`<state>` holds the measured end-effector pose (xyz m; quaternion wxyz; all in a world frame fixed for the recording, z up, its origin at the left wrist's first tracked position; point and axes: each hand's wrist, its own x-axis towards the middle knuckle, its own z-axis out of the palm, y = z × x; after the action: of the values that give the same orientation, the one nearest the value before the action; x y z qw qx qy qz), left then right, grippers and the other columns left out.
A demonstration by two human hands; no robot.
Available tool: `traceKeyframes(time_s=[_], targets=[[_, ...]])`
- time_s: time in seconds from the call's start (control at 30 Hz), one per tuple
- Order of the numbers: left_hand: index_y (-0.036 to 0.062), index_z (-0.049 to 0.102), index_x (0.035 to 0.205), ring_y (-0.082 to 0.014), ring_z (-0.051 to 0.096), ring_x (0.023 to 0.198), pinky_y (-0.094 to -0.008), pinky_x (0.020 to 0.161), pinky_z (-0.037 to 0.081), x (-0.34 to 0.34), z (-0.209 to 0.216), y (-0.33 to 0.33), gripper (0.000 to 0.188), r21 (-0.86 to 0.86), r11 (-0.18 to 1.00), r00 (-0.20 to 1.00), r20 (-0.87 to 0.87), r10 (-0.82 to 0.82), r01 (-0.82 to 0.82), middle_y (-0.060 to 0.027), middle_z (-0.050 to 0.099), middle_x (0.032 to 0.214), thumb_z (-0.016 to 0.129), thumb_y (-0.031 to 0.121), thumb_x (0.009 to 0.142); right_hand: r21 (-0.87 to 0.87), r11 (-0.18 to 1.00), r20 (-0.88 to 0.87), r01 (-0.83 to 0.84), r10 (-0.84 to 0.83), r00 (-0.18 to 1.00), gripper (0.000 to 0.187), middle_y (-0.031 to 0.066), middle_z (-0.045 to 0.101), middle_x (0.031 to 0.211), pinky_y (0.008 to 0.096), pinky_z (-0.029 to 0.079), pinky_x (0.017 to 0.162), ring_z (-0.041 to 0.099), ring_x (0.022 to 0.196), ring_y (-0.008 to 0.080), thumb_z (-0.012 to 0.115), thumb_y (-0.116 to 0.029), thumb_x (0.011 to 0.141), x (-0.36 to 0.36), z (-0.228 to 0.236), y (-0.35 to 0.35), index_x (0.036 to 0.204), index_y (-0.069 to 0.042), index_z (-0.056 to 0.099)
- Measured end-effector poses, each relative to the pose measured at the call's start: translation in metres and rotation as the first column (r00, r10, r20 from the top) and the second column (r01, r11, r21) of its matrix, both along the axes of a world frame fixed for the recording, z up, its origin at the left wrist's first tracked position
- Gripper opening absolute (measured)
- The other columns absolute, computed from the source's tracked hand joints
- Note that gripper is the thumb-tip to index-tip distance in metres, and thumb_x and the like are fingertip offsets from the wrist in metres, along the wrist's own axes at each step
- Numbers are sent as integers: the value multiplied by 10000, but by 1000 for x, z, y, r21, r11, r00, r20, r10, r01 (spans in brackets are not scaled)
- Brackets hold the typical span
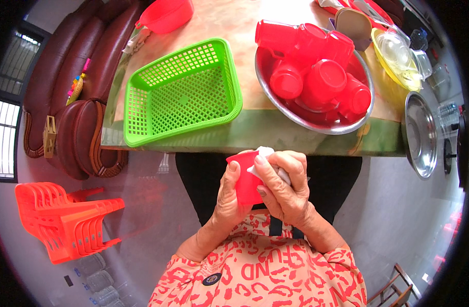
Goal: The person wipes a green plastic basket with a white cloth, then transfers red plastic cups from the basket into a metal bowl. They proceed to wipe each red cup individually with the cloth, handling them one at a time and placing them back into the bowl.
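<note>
Just off the table's near edge, my left hand (227,187) is closed round a red plastic cup (248,179). A white cloth (265,152) is bunched in my right hand (285,184), whose fingers press it against the cup's rim and side. Much of the cloth is hidden under those fingers. Ahead on the table, a green plastic basket (182,134) with a lattice bottom has nothing in it. To its right stands a steel bowl (342,128) heaped with several red cups (325,81), some lying on their sides.
A red basin (168,16) sits at the far left of the table (193,148). At the right are a yellow basket (393,71) of clear containers and a steel basin (421,134) by the table's corner. Stacked orange plastic chairs (65,222) and a brown leather sofa (55,61) stand left.
</note>
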<state>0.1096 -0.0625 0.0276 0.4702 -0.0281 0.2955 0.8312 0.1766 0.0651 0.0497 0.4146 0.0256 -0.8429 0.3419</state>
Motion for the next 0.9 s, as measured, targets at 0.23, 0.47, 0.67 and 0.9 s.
traceKeyframes(time_s=[0.23,0.47,0.67,0.9], targets=[[27,446,1301,-209,563,1100,-370,983,445,7,7,5,550,-92,992,995,-67,79,-85,-115,567,1198,445,471,977,42,996,-91,85,-80,993,434,94,556,1056,320,473,687,524,874,257,741,67,660,9,-12,-10,1083,-4,676],[43,387,1322,-227,576,1085,-389,963,469,5,0,-1,539,-136,974,976,-147,160,-180,-133,561,1198,525,415,958,-266,945,-80,-190,175,981,312,103,606,920,311,485,675,574,779,238,699,100,696,11,1,7,995,15,665],[39,350,1365,-227,537,1132,-379,993,439,10,10,4,637,-245,896,822,-535,194,-371,-153,512,1258,554,457,929,-673,731,18,-116,173,985,341,87,602,947,250,483,654,584,746,115,633,66,808,-2,4,-5,1130,-19,561],[49,341,1356,-210,557,1063,-355,932,475,8,2,3,630,-264,844,768,-594,240,-468,-134,518,1215,553,461,929,-745,666,87,-36,151,985,271,76,592,946,241,454,614,555,704,119,612,58,829,7,-5,-22,1089,-15,587]])
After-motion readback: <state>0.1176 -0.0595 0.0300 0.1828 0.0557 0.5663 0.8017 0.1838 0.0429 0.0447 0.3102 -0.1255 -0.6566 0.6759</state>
